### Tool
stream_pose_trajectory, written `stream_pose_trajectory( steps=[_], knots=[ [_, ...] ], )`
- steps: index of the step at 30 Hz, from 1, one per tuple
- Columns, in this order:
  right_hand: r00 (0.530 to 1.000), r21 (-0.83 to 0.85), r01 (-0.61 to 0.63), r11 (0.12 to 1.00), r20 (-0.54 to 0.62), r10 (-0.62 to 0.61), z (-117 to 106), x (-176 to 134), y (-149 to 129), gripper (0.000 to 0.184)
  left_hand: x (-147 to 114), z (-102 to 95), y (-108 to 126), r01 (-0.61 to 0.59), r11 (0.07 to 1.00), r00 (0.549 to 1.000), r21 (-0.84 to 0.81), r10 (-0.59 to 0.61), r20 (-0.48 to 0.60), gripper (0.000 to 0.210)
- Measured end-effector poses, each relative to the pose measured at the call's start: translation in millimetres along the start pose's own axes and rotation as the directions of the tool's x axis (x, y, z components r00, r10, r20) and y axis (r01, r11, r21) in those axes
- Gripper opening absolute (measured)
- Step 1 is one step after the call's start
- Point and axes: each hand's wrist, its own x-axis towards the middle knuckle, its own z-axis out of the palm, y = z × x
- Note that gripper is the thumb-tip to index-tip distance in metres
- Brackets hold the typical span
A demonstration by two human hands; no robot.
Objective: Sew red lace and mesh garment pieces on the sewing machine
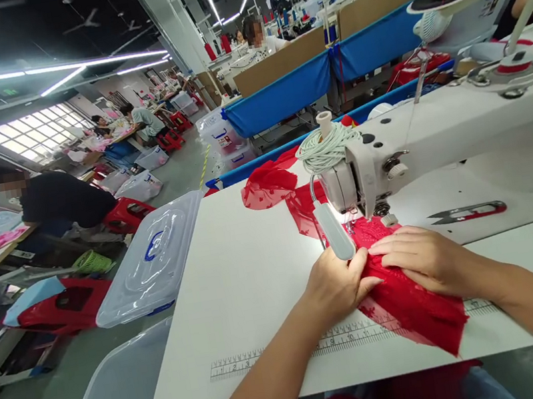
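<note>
A piece of red lace fabric lies under the head of a white sewing machine and hangs towards the table's front edge. My left hand grips its left side between thumb and fingers, close to the needle area. Flat on top of the cloth, my right hand rests with fingers stretched towards the left thumb. A small grey-white lamp on a bent stem partly covers the left fingers. More red sheer fabric spreads behind the needle.
Thread snips lie on the machine bed, right of my right hand. A printed ruler runs along the white table's front. Lidded plastic bins stand left of it. Pale green cord is coiled on the machine head. Other people sit at benches beyond.
</note>
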Motion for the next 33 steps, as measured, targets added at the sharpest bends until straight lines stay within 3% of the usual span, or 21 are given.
stream_pose_trajectory(
  steps=[4, 16, 26, 33],
  knots=[
    [0.999, 0.017, -0.019, 1.000, -0.036, 0.020, 3, -1, -1, 0.033, -3, -0.8, -4, 0.009, 1.000, 0.999, -0.002, -0.009, 0.045, 0.066],
    [0.998, 0.061, -0.056, 0.997, 0.020, 0.055, 9, -6, -1, 0.035, -8, -15.3, -10, -0.083, 0.993, 0.995, 0.085, 0.087, -0.045, 0.062],
    [1.000, -0.007, -0.011, 1.000, -0.003, 0.011, -1, 2, 0, 0.024, -9, -4.9, -2, -0.035, 0.992, 0.996, 0.119, 0.045, -0.081, 0.061],
    [0.998, 0.008, -0.048, 0.999, -0.047, 0.048, 6, -3, 0, 0.030, -10, -5.7, -3, -0.030, 0.991, 0.996, 0.132, 0.040, -0.075, 0.060]
  ],
)
